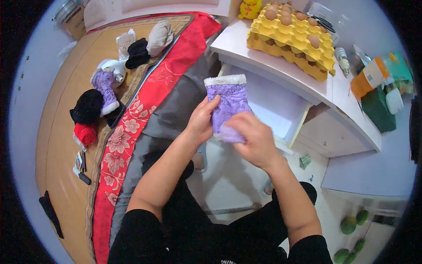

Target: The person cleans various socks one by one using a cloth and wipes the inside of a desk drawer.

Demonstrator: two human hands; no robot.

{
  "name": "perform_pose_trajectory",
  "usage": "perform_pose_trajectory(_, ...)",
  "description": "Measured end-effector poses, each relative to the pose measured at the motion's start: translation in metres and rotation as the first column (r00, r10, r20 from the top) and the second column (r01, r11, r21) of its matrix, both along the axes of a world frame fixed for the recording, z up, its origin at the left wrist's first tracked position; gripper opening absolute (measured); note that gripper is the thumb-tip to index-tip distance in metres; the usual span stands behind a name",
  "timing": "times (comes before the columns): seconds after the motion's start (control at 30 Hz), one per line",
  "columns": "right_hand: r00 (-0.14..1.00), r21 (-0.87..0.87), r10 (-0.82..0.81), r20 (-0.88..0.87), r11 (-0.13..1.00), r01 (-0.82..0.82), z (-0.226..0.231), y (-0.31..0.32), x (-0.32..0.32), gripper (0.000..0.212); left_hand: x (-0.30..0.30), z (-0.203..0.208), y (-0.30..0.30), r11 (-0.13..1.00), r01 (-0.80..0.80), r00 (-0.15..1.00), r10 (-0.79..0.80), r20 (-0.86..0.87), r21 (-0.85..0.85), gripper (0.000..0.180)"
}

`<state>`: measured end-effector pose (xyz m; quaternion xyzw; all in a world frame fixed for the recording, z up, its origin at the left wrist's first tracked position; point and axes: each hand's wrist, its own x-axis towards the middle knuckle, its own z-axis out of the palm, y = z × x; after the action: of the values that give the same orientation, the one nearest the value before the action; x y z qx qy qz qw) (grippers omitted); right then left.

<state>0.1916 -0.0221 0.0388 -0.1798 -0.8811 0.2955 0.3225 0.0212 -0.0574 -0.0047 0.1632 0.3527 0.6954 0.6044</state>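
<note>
Left hand [202, 119] is closed on the side of a purple fabric cuff [231, 101], thumb across the front face; I cannot see where all its fingers lie behind. Right hand [255, 136] is curled at the lower end, gripping the fabric there; blur prevents me from confirming whether that end is folded. The piece is held up in the air between both hands, white fleecy edge uppermost, and in my view it overlaps one side of an open drawer [281, 101].

On the counter [237, 42] above the drawer I note stacked yellow egg trays [321, 66] with brown eggs [314, 42], a yellow figurine [249, 9] just beside them and a light bulb [342, 59] to their right.

On the bed [66, 110], to the left, I record a second purple piece [104, 86] touching a black bundle [88, 107], a red bundle [85, 134] just below, and a grey bundle [159, 38] farther up.
</note>
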Motion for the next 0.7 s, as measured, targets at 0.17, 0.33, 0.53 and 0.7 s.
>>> perform_pose_trajectory(0.17, 0.755, -0.022, 0.276, 0.595, 0.945, -0.327, -0.027, -0.017, 0.005, 0.017, -0.005, -0.045, 0.026, 0.976, 0.072, 0.997, -0.069, 0.018, -0.207, 0.028)
perform_pose_trajectory(0.33, 0.853, 0.005, 0.274, 0.443, 0.951, -0.309, -0.02, -0.021, 0.006, 0.017, -0.035, -0.094, 0.081, 0.888, 0.221, 0.933, -0.313, -0.177, -0.403, 0.038)
perform_pose_trajectory(0.53, 0.896, 0.134, 0.102, 0.433, 0.975, -0.175, -0.011, 0.001, 0.016, 0.013, -0.037, -0.098, 0.144, 0.902, -0.197, 0.296, -0.318, -0.901, -0.383, 0.041)
perform_pose_trajectory(0.7, 0.908, 0.123, 0.061, 0.414, 0.985, -0.122, -0.015, 0.004, 0.02, 0.009, -0.011, -0.109, 0.151, 0.991, -0.127, -0.63, -0.049, -0.775, 0.04, 0.046)
